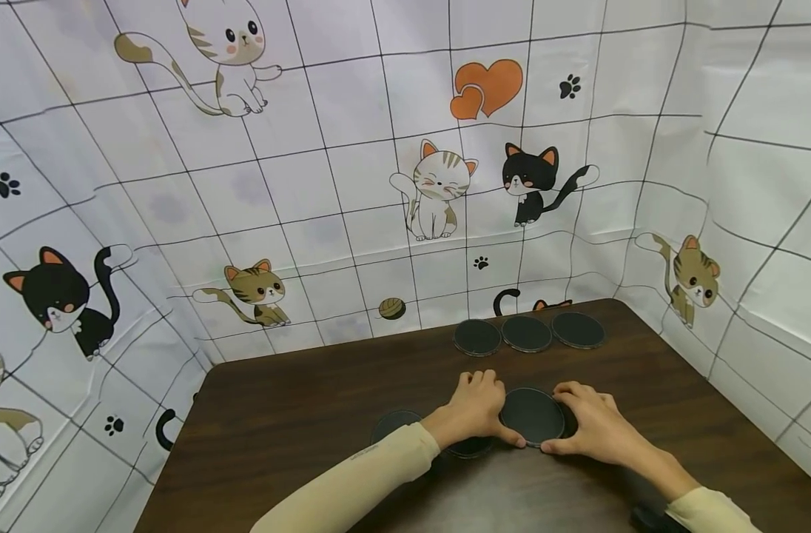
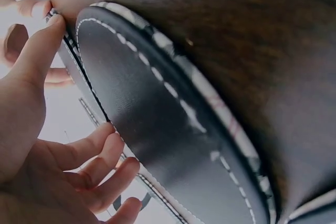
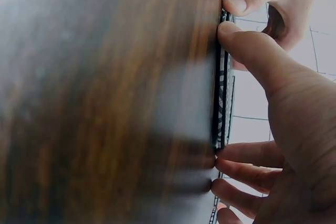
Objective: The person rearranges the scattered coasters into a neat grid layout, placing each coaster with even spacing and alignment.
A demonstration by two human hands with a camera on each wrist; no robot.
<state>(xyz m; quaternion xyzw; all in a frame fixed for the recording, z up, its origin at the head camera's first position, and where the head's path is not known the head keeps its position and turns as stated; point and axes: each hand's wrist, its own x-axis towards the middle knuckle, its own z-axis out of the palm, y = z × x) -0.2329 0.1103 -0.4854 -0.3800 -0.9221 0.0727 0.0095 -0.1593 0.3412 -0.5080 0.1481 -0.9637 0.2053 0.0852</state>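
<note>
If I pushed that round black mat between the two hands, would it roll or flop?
The round black mat probably won't roll, because it lies flat. It may slide, since the table looks smooth and shiny. It's likely fairly stiff: seen edge-on, it looks thin but straight.

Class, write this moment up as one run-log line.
left hand: grips dark disc, left edge | right hand: grips it, right edge | back row: three discs | by left sleeve: two discs, partly hidden
</note>
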